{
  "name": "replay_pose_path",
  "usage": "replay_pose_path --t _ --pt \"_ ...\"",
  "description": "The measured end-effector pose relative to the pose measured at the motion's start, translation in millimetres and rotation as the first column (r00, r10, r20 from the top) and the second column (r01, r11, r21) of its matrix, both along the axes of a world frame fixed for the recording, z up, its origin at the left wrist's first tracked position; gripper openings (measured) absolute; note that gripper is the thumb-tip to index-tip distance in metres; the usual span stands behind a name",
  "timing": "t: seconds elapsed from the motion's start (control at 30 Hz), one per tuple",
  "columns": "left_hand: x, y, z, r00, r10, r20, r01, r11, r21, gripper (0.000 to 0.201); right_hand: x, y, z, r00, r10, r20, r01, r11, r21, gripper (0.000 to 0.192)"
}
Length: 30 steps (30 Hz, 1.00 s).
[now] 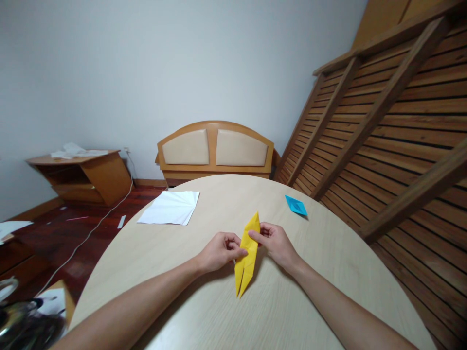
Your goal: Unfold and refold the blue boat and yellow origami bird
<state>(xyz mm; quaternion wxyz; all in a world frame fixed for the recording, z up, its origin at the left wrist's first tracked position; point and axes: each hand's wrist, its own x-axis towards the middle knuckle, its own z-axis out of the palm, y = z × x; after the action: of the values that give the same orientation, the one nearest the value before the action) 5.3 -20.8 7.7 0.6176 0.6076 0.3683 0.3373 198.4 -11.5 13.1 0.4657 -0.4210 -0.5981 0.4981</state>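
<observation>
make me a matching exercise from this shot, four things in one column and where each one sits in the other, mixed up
Things:
1. yellow folded paper
2. white paper sheets
3. blue folded paper
4. wooden cabinet

Places:
A. on the floor by the wall, left of the table
B. pinched between the left hand and the right hand
C. on the table, far right, near the slatted wood
D. on the table, far left edge

Pairs: 1-B, 2-D, 3-C, 4-A
</observation>
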Motion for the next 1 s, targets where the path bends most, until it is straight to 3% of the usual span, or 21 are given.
replay_pose_path --t 0.47,0.63,0.87,1.0 --pt "-0.8 -3.6 1.2 0.993 -0.080 -0.083 0.079 0.997 -0.020 0.042 3.3 -1.2 10.0 0.997 -0.070 -0.007 0.071 0.997 0.042 0.043" --pt "-1.7 -0.9 -1.2 0.990 -0.089 -0.112 0.087 0.996 -0.021 0.044 6.6 2.7 8.4 0.989 -0.129 -0.068 0.130 0.992 0.001 0.052" --pt "-2.4 5.9 -3.1 0.989 0.142 -0.037 -0.138 0.986 0.098 0.044 -4.2 -3.9 -2.0 0.990 0.086 -0.109 -0.091 0.995 -0.042 0.062" --pt "-3.5 7.9 -1.3 0.982 0.190 -0.012 -0.188 0.977 0.096 0.048 -8.7 -7.2 -4.0 0.989 0.117 -0.088 -0.121 0.991 -0.049 0.055"
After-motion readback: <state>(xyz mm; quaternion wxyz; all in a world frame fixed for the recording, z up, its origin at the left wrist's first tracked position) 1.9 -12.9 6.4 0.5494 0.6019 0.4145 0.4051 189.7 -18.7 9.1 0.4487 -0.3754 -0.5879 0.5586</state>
